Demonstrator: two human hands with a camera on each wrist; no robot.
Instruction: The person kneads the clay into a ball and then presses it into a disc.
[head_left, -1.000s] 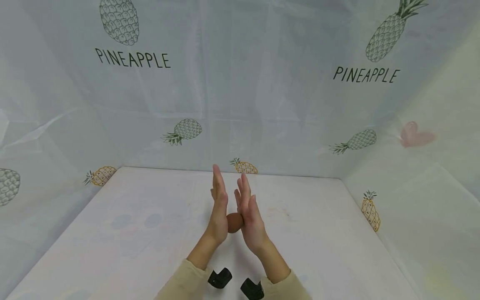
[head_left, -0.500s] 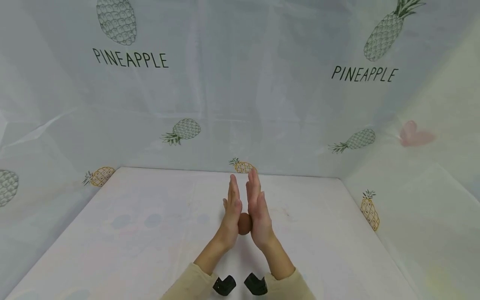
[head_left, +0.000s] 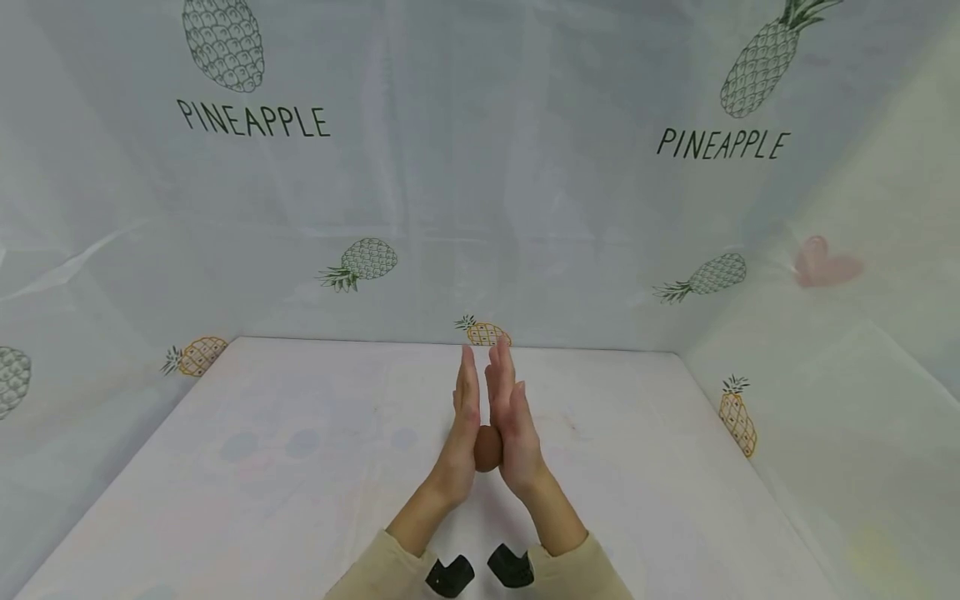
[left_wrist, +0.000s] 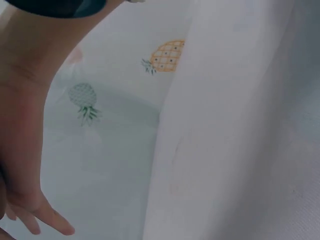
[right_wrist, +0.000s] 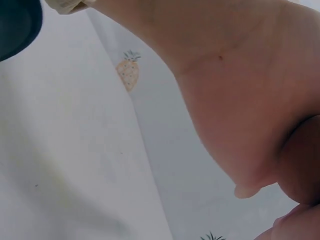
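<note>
A smooth brown ball (head_left: 488, 448) sits between two facing palms in the head view, near the middle of the white tabletop. My left hand (head_left: 459, 442) presses on its left side with fingers straight and pointing away from me. From the other side, my right hand (head_left: 519, 437) lies flat against it, fingers also straight. Between the fingertips a narrow gap shows. The right wrist view has the ball (right_wrist: 303, 167) at its right edge, partly cut off, tucked against a palm. In the left wrist view a hand and wrist fill the left side.
The white tabletop (head_left: 300, 500) stretches out on both sides of the hands. Pale sheeting (head_left: 480, 192) printed with pineapples stands behind and at the sides. A dark wrist-worn device (head_left: 450, 577) sits at the left cuff, another dark device (head_left: 512, 567) at the right.
Both hands have shifted right with the ball and drawn more level with each other, their fingertips closer together. The ball stays between the palms. The head view has shifted slightly.
</note>
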